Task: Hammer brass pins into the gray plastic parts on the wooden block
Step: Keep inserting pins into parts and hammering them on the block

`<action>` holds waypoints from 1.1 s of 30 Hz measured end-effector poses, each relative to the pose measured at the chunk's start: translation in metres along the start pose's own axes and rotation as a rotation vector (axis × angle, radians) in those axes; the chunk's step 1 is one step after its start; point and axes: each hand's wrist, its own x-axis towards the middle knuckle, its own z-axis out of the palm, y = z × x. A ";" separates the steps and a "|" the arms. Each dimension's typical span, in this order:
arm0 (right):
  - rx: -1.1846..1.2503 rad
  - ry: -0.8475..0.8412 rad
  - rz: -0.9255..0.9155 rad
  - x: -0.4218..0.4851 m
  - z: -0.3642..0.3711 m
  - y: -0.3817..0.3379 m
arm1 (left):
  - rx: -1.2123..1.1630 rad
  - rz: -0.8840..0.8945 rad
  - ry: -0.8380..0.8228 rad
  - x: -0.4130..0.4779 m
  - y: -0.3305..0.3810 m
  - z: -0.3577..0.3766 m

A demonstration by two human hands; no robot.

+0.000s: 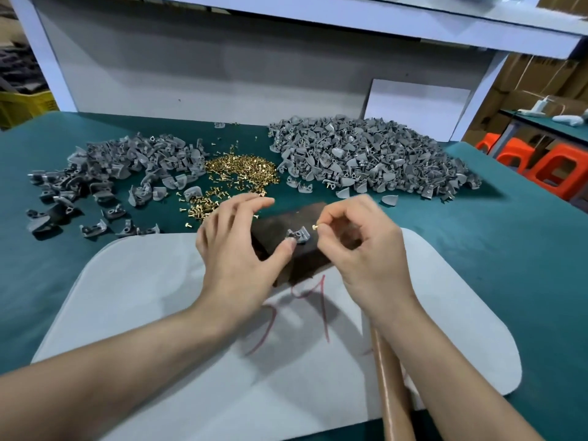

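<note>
A dark wooden block [280, 226] lies on a white pad in the middle of the table. One gray plastic part [298, 236] sits on the block's top. My left hand [241, 246] steadies that part with the thumb tip against its near side, fingers spread above the block. My right hand [359, 246] pinches a small brass pin [315, 226] between thumb and forefinger, just right of the part and a little apart from it. A heap of loose brass pins [241, 171] lies behind the block.
Gray plastic parts are heaped at the left [121, 173] and in a larger pile at the right [372, 154]. A brown wooden handle [393, 393] lies under my right forearm on the white pad [143, 313]. Green mat [509, 265] covers the table; orange stools [541, 167] stand far right.
</note>
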 end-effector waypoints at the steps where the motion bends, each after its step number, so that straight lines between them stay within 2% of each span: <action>1: -0.015 -0.020 -0.009 0.001 0.000 0.002 | -0.011 -0.034 -0.014 0.002 -0.001 0.002; 8: -0.130 -0.100 0.005 -0.001 0.007 0.013 | -0.160 -0.145 -0.035 0.007 -0.003 0.004; 13: -0.169 -0.074 -0.019 -0.001 0.008 0.012 | -0.254 -0.132 -0.117 0.008 -0.003 0.004; 18: -0.231 -0.076 -0.040 -0.004 0.010 0.009 | -0.186 -0.082 -0.177 0.008 -0.001 0.003; 26: -0.213 -0.090 0.005 -0.005 0.010 0.006 | -0.254 0.052 -0.176 0.006 -0.003 0.003; 33: -0.227 -0.083 0.065 -0.006 0.012 0.005 | -0.380 0.040 -0.198 0.003 -0.002 0.003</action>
